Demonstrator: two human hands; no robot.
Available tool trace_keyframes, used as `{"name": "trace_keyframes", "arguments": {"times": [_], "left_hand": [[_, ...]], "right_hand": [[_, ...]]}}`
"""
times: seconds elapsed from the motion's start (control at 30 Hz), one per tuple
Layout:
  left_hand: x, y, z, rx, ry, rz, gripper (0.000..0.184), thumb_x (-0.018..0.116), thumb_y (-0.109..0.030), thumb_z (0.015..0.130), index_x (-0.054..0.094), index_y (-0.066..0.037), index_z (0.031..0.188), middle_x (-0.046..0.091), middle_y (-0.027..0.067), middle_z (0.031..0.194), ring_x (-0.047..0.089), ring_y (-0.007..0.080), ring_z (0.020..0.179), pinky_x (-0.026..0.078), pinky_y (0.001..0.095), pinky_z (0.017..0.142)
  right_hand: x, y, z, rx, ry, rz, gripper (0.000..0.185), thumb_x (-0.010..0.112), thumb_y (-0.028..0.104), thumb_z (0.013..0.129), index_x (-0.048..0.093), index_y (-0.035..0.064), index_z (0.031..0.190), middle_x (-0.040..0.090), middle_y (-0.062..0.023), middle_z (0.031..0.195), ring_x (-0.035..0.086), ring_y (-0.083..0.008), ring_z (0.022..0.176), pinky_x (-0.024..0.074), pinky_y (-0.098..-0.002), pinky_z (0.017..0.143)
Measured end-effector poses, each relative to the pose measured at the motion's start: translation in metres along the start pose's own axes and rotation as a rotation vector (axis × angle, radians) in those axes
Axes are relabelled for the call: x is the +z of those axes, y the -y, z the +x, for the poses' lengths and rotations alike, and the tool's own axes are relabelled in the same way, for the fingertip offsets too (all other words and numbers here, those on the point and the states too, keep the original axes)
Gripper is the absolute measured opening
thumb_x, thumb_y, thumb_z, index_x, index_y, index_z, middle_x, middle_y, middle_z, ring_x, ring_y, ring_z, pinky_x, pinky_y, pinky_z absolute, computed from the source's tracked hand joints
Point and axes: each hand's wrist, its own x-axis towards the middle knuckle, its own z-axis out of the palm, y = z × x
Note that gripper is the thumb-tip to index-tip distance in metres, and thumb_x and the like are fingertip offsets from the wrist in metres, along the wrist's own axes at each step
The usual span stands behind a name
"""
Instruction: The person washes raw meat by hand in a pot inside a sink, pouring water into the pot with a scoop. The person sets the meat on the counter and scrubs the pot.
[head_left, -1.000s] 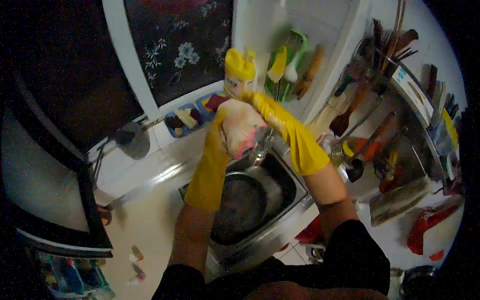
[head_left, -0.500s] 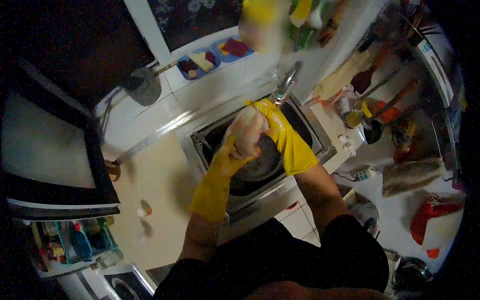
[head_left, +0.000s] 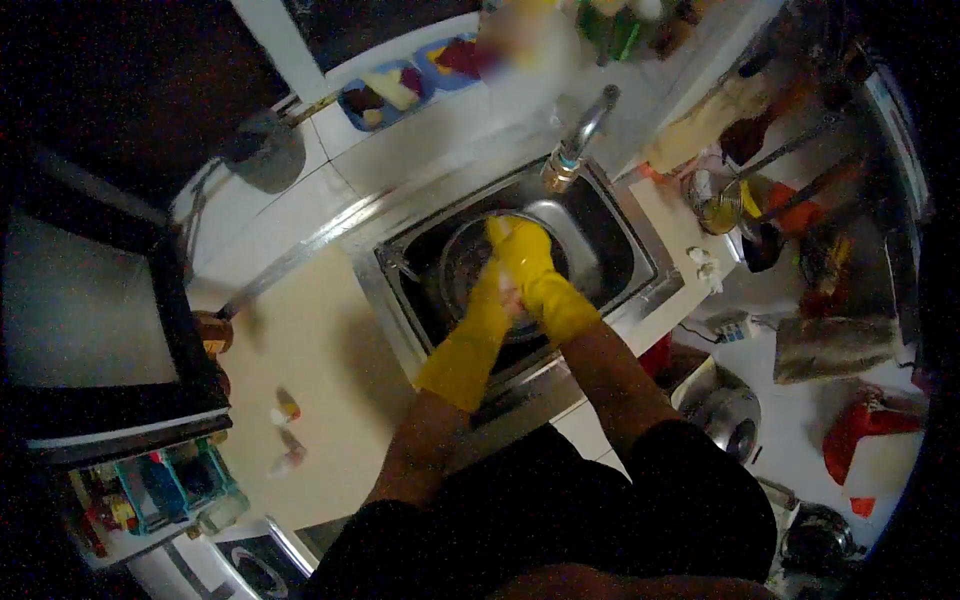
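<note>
Both my hands wear yellow rubber gloves and are down in the metal sink (head_left: 585,255), over a round pan (head_left: 458,262). Between them is a pale, pinkish piece of raw meat that looks like a whole chicken (head_left: 512,298), mostly covered by the gloves. My left hand (head_left: 490,290) grips its near left side. Across the top and right side lies my right hand (head_left: 524,250), its fingers curled over it. The faucet (head_left: 583,140) stands behind the sink, to the right of the hands.
Left of the sink runs a beige counter (head_left: 300,360) with small bottles lying on it. Blue trays (head_left: 390,98) of food sit on the ledge behind. Jars and utensils (head_left: 718,212) stand at the right. A dark-framed door (head_left: 95,290) juts in at the left.
Both hands have lowered the chicken from above the sink down into the pan. The right hand has shifted left over it, so less of the meat shows. The view has tilted slightly.
</note>
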Motion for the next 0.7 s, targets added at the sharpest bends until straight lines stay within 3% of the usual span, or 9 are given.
{"name": "trace_keyframes", "arguments": {"times": [0.03, 0.07, 0.1, 0.17, 0.23, 0.27, 0.33, 0.53, 0.7], "left_hand": [[0.010, 0.014, -0.002, 0.178, -0.095, 0.322, 0.046, 0.056, -0.031, 0.092, 0.045, -0.010, 0.131, 0.058, 0.0085, 0.115, 0.058, 0.0234, 0.100, 0.051, 0.0330, 0.079], [0.017, 0.027, 0.003, 0.279, -0.176, 0.503, 0.046, 0.057, -0.032, 0.091, 0.046, -0.011, 0.130, 0.058, 0.0084, 0.115, 0.057, 0.0236, 0.102, 0.051, 0.0331, 0.080], [0.024, 0.037, 0.013, 0.103, -0.156, 0.217, 0.047, 0.058, -0.033, 0.090, 0.046, -0.010, 0.130, 0.057, 0.0089, 0.116, 0.057, 0.0243, 0.102, 0.051, 0.0339, 0.081], [0.035, 0.059, 0.007, -0.276, -0.100, -0.352, 0.051, 0.059, -0.036, 0.089, 0.047, -0.010, 0.131, 0.057, 0.0099, 0.117, 0.057, 0.0258, 0.103, 0.050, 0.0356, 0.083], [0.033, 0.081, -0.001, -0.664, -0.056, -0.896, 0.054, 0.061, -0.039, 0.088, 0.047, -0.010, 0.132, 0.056, 0.0108, 0.119, 0.056, 0.0274, 0.105, 0.049, 0.0372, 0.085], [0.035, 0.082, -0.001, -0.756, -0.045, -0.986, 0.054, 0.060, -0.039, 0.088, 0.047, -0.010, 0.132, 0.057, 0.0106, 0.118, 0.056, 0.0270, 0.104, 0.049, 0.0372, 0.085], [0.033, 0.083, 0.015, -0.776, -0.024, -0.979, 0.053, 0.059, -0.040, 0.089, 0.047, -0.010, 0.131, 0.057, 0.0100, 0.117, 0.057, 0.0263, 0.103, 0.049, 0.0371, 0.085], [0.038, 0.078, 0.019, -0.763, 0.005, -0.925, 0.051, 0.055, -0.042, 0.090, 0.047, -0.010, 0.130, 0.058, 0.0083, 0.114, 0.057, 0.0242, 0.098, 0.049, 0.0369, 0.085], [0.032, 0.071, 0.036, -0.691, 0.047, -0.974, 0.050, 0.052, -0.043, 0.091, 0.047, -0.011, 0.129, 0.059, 0.0070, 0.111, 0.057, 0.0225, 0.095, 0.048, 0.0367, 0.085]], "right_hand": [[-0.013, 0.007, 0.000, 0.180, -0.057, 0.143, 0.032, 0.053, 0.032, 0.086, 0.068, 0.0042, 0.079, 0.066, -0.0192, 0.077, 0.063, -0.0374, 0.070, 0.0498, -0.0431, 0.063], [0.016, -0.014, 0.004, 0.122, 0.013, 0.011, 0.033, 0.053, 0.033, 0.086, 0.068, 0.0044, 0.080, 0.067, -0.0189, 0.078, 0.064, -0.0367, 0.070, 0.0497, -0.0431, 0.062], [0.046, -0.036, 0.009, 0.057, 0.074, -0.118, 0.034, 0.052, 0.035, 0.086, 0.068, 0.0046, 0.080, 0.067, -0.0186, 0.079, 0.064, -0.0360, 0.069, 0.0496, -0.0430, 0.061], [0.049, -0.040, -0.004, 0.108, 0.093, -0.046, 0.036, 0.051, 0.037, 0.086, 0.069, 0.0061, 0.081, 0.067, -0.0185, 0.080, 0.064, -0.0357, 0.070, 0.0506, -0.0430, 0.062], [0.016, -0.040, 0.005, 0.377, 0.095, 0.205, 0.037, 0.050, 0.040, 0.085, 0.069, 0.0075, 0.082, 0.068, -0.0183, 0.081, 0.065, -0.0354, 0.070, 0.0517, -0.0429, 0.064], [0.001, -0.040, 0.010, 0.474, 0.093, 0.300, 0.038, 0.050, 0.041, 0.085, 0.069, 0.0083, 0.082, 0.068, -0.0182, 0.081, 0.065, -0.0352, 0.070, 0.0522, -0.0429, 0.064], [0.034, -0.087, 0.037, 0.239, 0.142, -0.107, 0.040, 0.048, 0.042, 0.087, 0.071, 0.0086, 0.083, 0.068, -0.0193, 0.082, 0.066, -0.0357, 0.073, 0.0523, -0.0454, 0.069], [0.029, -0.087, 0.017, 0.480, 0.033, 0.454, 0.036, 0.054, 0.034, 0.091, 0.065, 0.0017, 0.103, 0.067, -0.0162, 0.082, 0.066, -0.0316, 0.074, 0.0521, -0.0335, 0.070], [0.054, -0.089, 0.005, 0.146, 0.103, 0.084, 0.038, 0.053, 0.036, 0.091, 0.064, 0.0032, 0.106, 0.068, -0.0170, 0.090, 0.066, -0.0331, 0.079, 0.0519, -0.0386, 0.071]]}}
